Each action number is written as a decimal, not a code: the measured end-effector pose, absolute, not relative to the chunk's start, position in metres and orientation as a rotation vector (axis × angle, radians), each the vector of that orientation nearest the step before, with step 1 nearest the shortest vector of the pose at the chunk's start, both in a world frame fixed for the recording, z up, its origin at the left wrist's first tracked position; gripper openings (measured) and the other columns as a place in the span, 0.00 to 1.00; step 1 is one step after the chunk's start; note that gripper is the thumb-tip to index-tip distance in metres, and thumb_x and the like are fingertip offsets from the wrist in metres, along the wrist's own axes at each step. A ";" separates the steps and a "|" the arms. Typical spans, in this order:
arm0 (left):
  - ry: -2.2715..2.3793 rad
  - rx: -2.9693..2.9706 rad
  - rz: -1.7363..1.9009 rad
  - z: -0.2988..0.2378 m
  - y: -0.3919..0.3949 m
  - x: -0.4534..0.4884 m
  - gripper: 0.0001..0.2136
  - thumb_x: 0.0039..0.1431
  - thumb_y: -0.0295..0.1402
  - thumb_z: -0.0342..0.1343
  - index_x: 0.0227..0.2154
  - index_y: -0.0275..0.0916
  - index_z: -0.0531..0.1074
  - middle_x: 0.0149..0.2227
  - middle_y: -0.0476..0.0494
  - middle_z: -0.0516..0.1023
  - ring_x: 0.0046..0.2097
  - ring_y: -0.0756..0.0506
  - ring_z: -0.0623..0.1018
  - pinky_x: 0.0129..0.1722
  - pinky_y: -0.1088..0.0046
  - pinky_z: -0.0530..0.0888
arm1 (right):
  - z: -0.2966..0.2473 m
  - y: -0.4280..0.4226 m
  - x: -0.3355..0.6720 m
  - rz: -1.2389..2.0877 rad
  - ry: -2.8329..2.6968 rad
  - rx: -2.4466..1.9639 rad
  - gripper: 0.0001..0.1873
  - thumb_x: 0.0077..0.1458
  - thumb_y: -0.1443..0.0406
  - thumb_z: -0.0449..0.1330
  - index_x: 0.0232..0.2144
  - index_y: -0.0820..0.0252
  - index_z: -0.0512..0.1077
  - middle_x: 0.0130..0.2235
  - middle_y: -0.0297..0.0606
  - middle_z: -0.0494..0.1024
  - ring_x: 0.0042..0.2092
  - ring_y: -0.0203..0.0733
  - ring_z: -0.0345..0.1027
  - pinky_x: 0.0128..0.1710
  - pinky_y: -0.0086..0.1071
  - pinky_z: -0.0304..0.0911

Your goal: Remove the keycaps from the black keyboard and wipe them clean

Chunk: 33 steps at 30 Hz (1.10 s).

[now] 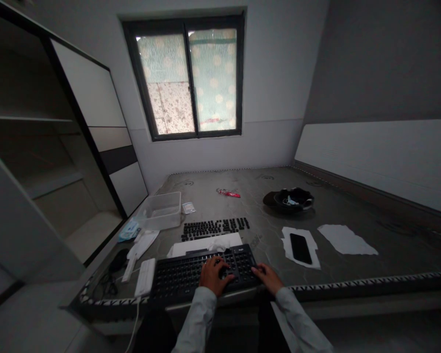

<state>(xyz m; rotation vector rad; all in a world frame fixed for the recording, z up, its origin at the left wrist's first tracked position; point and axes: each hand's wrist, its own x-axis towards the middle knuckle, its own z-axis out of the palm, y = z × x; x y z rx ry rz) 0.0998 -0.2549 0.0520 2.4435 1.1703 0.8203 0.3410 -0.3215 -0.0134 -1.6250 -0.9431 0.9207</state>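
A black keyboard (183, 274) lies near the front edge of a grey quilted mattress (250, 184), in front of my body. My left hand (212, 275) rests over the middle-right part of the keyboard, its fingers curved and apart from the thumb, with nothing visible between them. At the keyboard's right end, my right hand (268, 278) grips the edge with thumb and fingers. Just beyond the keyboard are a white sheet (180, 249) and a crumpled white tissue (219, 244). Several loose black keycaps (202, 228) are laid out in rows behind the sheet.
To the left are a clear plastic box (163, 211), a blue face mask (129, 230) and a white power strip (145, 277) with its cable. A phone (300, 248) on white paper, another paper (347, 239), a dark cap (290, 201) and a red strap (230, 193) lie farther out.
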 end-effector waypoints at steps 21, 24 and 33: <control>1.162 2.464 0.832 0.049 -0.253 0.099 0.15 0.44 0.40 0.69 0.37 0.48 0.78 0.47 0.45 0.75 0.50 0.37 0.74 0.49 0.56 0.69 | -0.007 -0.324 0.338 0.934 -0.938 -1.615 0.29 0.34 0.43 0.64 0.31 0.60 0.74 0.32 0.41 0.81 0.40 0.51 0.75 0.44 0.39 0.67; 1.162 2.462 0.830 0.049 -0.254 0.099 0.15 0.44 0.40 0.69 0.37 0.48 0.78 0.48 0.45 0.75 0.50 0.37 0.74 0.49 0.56 0.69 | -0.008 -0.323 0.338 0.922 -0.930 -1.621 0.29 0.34 0.43 0.64 0.31 0.60 0.74 0.33 0.41 0.80 0.41 0.51 0.74 0.45 0.39 0.66; 1.168 2.458 0.827 0.049 -0.254 0.100 0.15 0.44 0.39 0.69 0.37 0.48 0.78 0.48 0.44 0.75 0.50 0.37 0.73 0.49 0.56 0.69 | -0.009 -0.324 0.338 0.911 -0.950 -1.614 0.28 0.35 0.43 0.65 0.29 0.60 0.74 0.32 0.40 0.80 0.40 0.51 0.74 0.44 0.40 0.66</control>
